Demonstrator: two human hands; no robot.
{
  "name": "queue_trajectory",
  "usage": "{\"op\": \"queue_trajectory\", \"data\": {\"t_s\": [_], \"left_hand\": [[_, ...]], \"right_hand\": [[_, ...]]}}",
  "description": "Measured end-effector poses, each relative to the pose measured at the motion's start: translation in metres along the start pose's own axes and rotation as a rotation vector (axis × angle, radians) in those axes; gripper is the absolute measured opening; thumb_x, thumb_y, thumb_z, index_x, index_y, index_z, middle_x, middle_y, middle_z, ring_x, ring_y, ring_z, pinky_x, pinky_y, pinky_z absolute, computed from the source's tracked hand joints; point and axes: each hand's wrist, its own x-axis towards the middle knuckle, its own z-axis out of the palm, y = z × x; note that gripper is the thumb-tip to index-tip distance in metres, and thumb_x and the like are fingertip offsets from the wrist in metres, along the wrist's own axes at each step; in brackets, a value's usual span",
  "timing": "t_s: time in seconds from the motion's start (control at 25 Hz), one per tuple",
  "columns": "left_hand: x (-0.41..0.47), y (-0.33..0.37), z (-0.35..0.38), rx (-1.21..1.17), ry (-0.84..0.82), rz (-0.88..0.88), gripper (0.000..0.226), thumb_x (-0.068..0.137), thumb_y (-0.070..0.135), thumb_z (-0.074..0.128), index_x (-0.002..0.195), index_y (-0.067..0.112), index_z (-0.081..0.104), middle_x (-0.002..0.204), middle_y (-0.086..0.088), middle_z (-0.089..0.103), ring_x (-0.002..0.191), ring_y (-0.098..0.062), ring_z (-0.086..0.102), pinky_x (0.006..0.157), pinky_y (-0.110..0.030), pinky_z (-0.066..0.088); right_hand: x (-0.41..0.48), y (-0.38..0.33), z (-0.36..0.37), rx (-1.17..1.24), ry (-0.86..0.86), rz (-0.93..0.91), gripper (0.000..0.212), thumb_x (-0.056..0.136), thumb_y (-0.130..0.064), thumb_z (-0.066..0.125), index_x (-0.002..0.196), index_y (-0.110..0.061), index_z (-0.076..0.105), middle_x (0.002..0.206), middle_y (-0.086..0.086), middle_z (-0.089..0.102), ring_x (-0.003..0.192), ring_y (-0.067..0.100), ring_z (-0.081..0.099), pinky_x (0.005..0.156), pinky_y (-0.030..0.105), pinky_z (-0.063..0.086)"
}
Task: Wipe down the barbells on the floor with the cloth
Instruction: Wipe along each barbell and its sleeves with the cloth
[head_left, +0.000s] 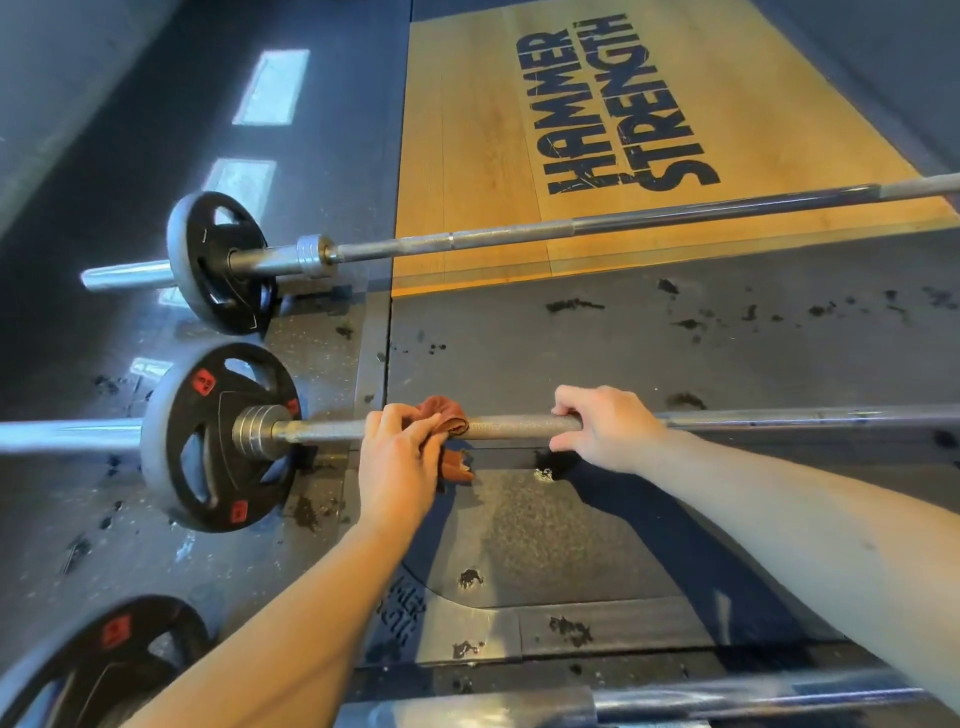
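Observation:
Three barbells lie across the dark rubber floor. On the middle barbell (514, 426), my left hand (397, 457) grips a rust-brown cloth (447, 415) wrapped round the shaft, a short way right of the collar and the black plate (208, 441). A loose end of the cloth hangs below the bar. My right hand (605, 428) grips the same shaft a little to the right of the cloth, fingers over the top. The far barbell (571, 228) lies beyond on the wooden platform. The near barbell (727, 699) crosses the bottom edge.
A wooden platform (467, 156) marked HAMMER STRENGTH lies beyond the far bar. Black plates sit at the left ends of the far bar (218, 260) and the near bar (104, 660). The rubber mat (675, 338) is pitted and scuffed.

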Motion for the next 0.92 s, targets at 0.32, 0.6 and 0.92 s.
{"op": "queue_trajectory", "data": {"t_s": [0.32, 0.6, 0.92], "left_hand": [[-0.003, 0.035, 0.032, -0.085, 0.109, -0.050, 0.017, 0.095, 0.017, 0.068, 0.109, 0.020, 0.077, 0.107, 0.005, 0.052, 0.103, -0.013, 0.037, 0.093, -0.037, 0.043], [-0.006, 0.149, 0.093, -0.024, -0.071, 0.227, 0.022, 0.097, 0.030, 0.065, 0.116, 0.025, 0.074, 0.116, 0.001, 0.060, 0.103, -0.025, 0.050, 0.086, -0.041, 0.051], [-0.002, -0.040, 0.008, 0.057, 0.108, 0.140, 0.022, 0.092, 0.016, 0.071, 0.114, 0.012, 0.074, 0.114, -0.009, 0.058, 0.105, -0.032, 0.048, 0.090, -0.051, 0.050]], "right_hand": [[-0.003, -0.001, -0.022, 0.203, -0.155, 0.092, 0.030, 0.084, -0.033, 0.080, 0.112, -0.028, 0.071, 0.103, -0.014, 0.075, 0.092, 0.003, 0.069, 0.089, 0.029, 0.054], [-0.048, 0.025, 0.010, 0.604, 0.470, 0.139, 0.043, 0.101, -0.014, 0.036, 0.131, -0.019, 0.067, 0.129, -0.006, 0.066, 0.123, 0.004, 0.057, 0.109, 0.025, 0.044], [-0.048, 0.012, 0.051, 0.087, 0.582, -0.037, 0.030, 0.093, -0.005, 0.067, 0.121, -0.013, 0.074, 0.133, -0.004, 0.065, 0.127, 0.019, 0.050, 0.114, 0.037, 0.035]]}}
